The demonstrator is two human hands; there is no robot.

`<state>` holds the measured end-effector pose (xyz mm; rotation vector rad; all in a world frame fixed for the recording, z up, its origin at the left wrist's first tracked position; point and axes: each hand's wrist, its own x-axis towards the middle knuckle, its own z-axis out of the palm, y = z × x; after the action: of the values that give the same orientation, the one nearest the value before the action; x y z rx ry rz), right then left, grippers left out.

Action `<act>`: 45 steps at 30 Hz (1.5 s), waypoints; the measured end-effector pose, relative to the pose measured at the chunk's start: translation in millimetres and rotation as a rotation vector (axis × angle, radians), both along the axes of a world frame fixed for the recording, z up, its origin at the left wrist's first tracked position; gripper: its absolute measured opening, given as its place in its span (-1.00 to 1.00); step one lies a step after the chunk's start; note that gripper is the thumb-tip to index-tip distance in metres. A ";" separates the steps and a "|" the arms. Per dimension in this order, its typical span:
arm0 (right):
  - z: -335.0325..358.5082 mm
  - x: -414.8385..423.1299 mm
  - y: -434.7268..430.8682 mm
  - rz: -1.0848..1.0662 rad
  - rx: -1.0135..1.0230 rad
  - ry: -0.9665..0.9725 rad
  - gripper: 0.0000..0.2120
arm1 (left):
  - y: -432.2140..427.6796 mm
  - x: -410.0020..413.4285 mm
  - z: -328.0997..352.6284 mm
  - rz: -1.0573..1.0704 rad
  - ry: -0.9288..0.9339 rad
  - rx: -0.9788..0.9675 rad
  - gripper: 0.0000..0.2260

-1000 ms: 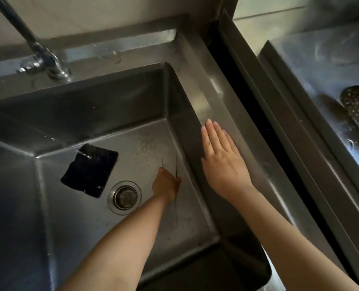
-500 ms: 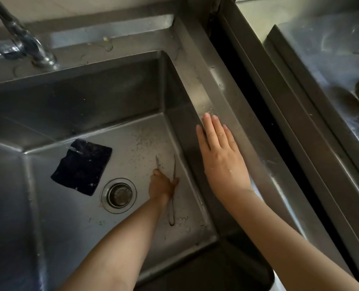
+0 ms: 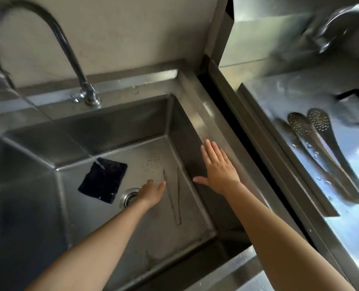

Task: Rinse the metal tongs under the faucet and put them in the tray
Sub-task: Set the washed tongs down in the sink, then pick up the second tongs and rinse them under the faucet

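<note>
So the metal tongs (image 3: 174,198) are lying flat on the floor of the steel sink (image 3: 119,122), over toward its right wall, the two arms splayed apart at the far end and joined at the near end. Nobody's got hold of them. The person's left hand (image 3: 151,193) is down in the basin just left of the tongs, fingers (image 3: 162,184) loosely spread and holding nothing, thumb out over the drain (image 3: 128,197) side. Can't really tell if a fingertip is brushing the nearer arm or just beside it.

The right hand (image 3: 218,169) is up at the sink's right rim, palm down, fingers stretched out flat and together, empty too.

The faucet (image 3: 69,51) arcs over from the back ledge and a thin stream lands on a dark cloth (image 3: 103,181) lying left of the drain.

Off to the right there's the tray (image 3: 279,131), wet, with a few perforated spoons (image 3: 312,135) lying side by side in it.
</note>
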<state>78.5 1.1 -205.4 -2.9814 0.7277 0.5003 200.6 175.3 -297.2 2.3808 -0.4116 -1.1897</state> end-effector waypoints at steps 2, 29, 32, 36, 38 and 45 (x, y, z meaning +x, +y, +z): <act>11.6 -12.5 7.0 -0.020 0.062 0.024 -0.10 | 5.0 3.8 25.4 -0.043 -0.016 -0.003 -0.39; 157.0 -224.1 -101.9 -0.562 0.016 -0.221 -0.50 | -189.4 -213.0 234.2 -0.893 -0.427 -0.115 -0.42; 143.5 -237.0 -105.9 -0.559 0.001 -0.228 -0.55 | -191.4 -227.0 220.5 -0.936 -0.476 -0.014 -0.42; 129.3 -242.1 -105.8 -0.513 -0.058 -0.280 -0.64 | -187.2 -233.0 211.1 -0.969 -0.547 0.038 -0.38; 124.3 -242.5 -106.7 -0.514 -0.068 -0.335 -0.66 | -187.7 -233.3 210.8 -0.970 -0.556 0.034 -0.35; 123.8 -242.4 -107.1 -0.688 0.065 -0.586 -0.77 | -187.2 -231.7 206.2 -0.983 -0.559 0.031 -0.30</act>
<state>-163.9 -106.0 -81.6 -2.3641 1.4807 -0.3556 -31.1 -11.9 -91.1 2.5428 -1.9002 -0.7907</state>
